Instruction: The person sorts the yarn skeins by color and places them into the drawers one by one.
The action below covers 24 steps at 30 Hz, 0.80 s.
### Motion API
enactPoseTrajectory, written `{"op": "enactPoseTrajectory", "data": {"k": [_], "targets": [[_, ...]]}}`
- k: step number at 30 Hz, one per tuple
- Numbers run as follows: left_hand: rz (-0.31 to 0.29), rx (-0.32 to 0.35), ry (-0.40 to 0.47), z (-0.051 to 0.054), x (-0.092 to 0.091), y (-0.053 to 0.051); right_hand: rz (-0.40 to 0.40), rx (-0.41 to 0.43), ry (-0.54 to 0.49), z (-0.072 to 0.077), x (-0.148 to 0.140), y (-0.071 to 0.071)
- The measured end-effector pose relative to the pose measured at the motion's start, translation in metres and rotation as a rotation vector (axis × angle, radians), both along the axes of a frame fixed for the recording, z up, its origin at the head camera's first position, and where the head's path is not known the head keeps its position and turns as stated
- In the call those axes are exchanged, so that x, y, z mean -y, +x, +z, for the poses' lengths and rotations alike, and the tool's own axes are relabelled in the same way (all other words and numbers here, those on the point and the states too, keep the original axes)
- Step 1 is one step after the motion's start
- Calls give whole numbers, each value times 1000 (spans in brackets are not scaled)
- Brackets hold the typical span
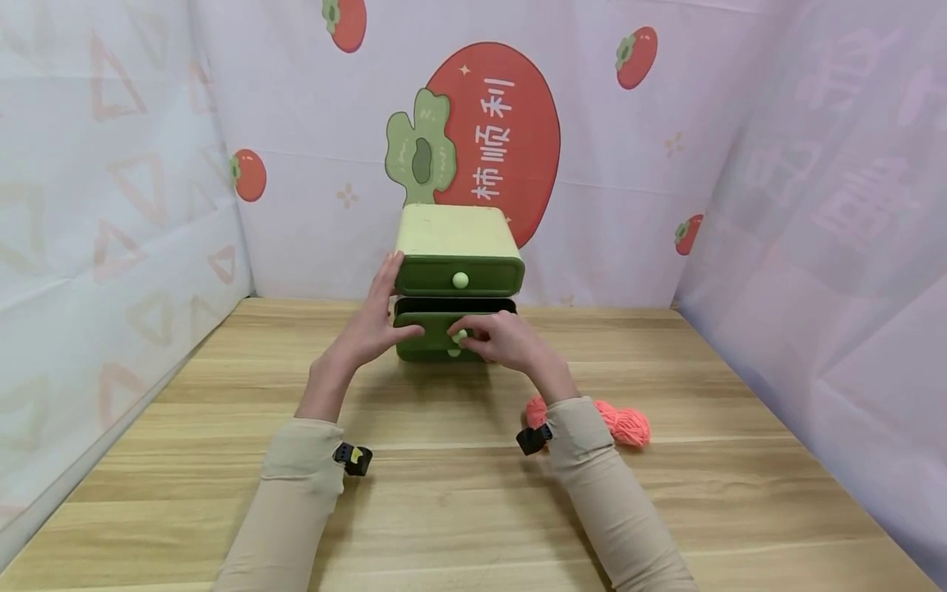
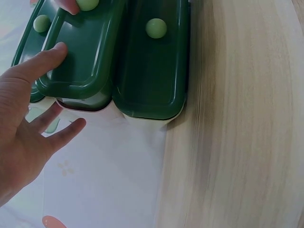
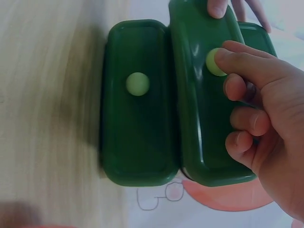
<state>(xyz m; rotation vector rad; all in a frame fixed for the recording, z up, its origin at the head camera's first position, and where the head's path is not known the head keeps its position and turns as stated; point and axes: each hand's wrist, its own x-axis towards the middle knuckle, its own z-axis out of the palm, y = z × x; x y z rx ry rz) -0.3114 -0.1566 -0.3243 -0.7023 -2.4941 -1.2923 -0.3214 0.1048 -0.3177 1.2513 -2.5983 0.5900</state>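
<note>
A small cream cabinet with green drawer fronts and round pale knobs stands at the back of the table. Its middle drawer is pulled partway out, showing a dark gap above it. My right hand pinches that drawer's knob between thumb and index finger, the other fingers curled. Along the cabinet's left side lies my left hand, fingers spread, its thumb at the middle drawer's front. The top drawer and the bottom drawer sit closed.
A skein of coral-pink yarn lies on the wooden table, partly hidden behind my right sleeve. Printed cloth walls with tomato pictures enclose the table at the back and both sides.
</note>
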Motion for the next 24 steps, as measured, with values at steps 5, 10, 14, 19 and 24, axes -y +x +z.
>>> {"op": "enactPoseTrajectory", "data": {"k": [5, 10, 14, 19, 24], "targets": [[2, -21, -1, 1, 1, 0, -63, -98, -16, -7, 4, -3], [18, -53, -20, 0, 2, -2, -137, -196, -64, -15, 10, -5], [31, -92, -34, -3, 3, -4, -196, -237, -111, -19, 15, -4], [47, -156, -31, -7, 3, -8, -257, -302, -131, -22, 19, -3], [65, -197, -23, -10, 0, -10, -289, -347, -118, -25, 21, -4]]}}
